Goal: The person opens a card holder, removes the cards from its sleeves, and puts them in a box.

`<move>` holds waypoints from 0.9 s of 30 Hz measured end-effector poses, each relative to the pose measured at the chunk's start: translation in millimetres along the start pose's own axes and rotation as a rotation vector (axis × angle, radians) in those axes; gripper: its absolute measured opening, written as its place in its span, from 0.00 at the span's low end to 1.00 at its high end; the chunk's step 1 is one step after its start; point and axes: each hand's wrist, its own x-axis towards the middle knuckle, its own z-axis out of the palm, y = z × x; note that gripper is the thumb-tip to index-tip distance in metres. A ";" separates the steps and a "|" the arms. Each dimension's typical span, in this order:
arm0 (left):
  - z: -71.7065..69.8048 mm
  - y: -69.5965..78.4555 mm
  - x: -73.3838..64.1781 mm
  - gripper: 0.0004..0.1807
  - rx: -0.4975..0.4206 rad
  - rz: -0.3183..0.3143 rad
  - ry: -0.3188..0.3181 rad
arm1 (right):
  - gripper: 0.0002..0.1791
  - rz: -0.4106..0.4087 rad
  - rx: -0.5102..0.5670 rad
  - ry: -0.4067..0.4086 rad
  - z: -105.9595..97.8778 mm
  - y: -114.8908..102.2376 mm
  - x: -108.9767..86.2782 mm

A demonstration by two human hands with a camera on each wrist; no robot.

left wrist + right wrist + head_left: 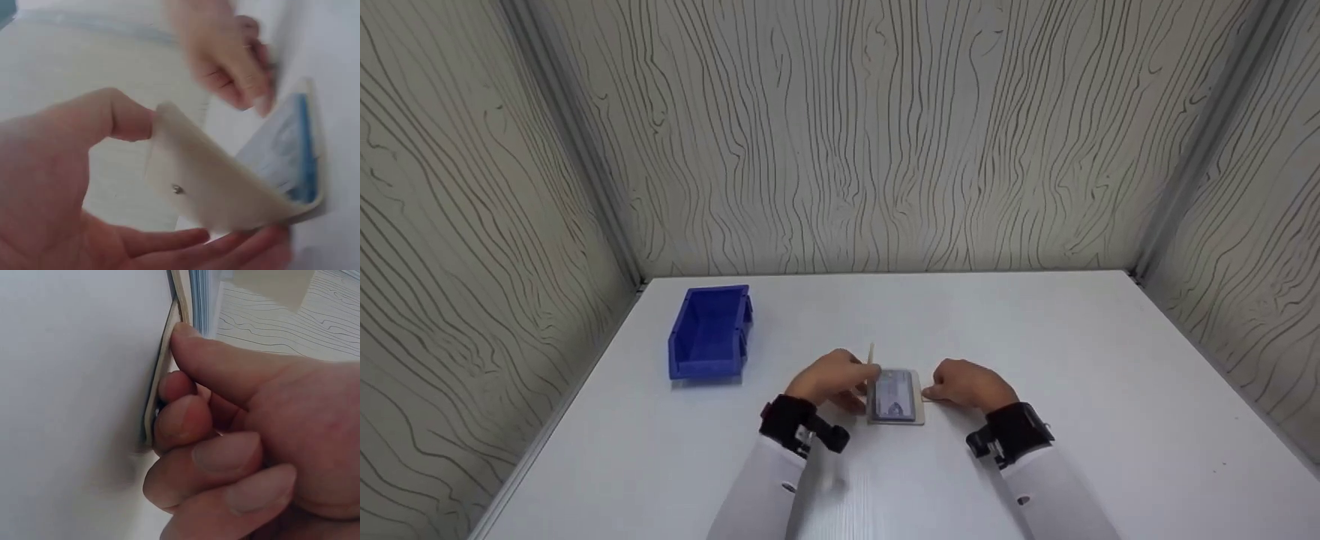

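A cream card holder [916, 417] lies spread on the white table, its clear sleeves [894, 394] facing up. My left hand [832, 377] holds its raised front cover [208, 169], thumb on the upper edge and fingers along the lower side. A small metal snap [177, 189] shows on that cover. At the holder's right side, my right hand [971, 384] pinches a narrow cream strap [161, 374] between thumb and curled index finger. The other right fingers are folded in below. Blue-edged sleeves [306, 149] stand stacked inside the holder.
A blue plastic bin [706, 371] stands at the back left of the white table [1080, 337]. Wood-patterned panels [840, 135] rise behind the table and on both sides. Black wrist cameras [791, 426] are strapped over the white sleeves.
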 end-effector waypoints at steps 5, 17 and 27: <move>-21.7 -19.3 1.5 0.14 0.019 -0.021 0.070 | 0.23 0.009 0.003 -0.006 0.6 1.5 0.7; -17.4 -35.8 12.3 0.19 0.294 -0.133 0.246 | 0.24 0.000 -0.011 0.003 -0.3 -1.1 -1.2; 3.8 -23.1 18.5 0.04 0.392 0.034 0.181 | 0.23 0.017 -0.006 0.003 0.7 -1.4 -2.0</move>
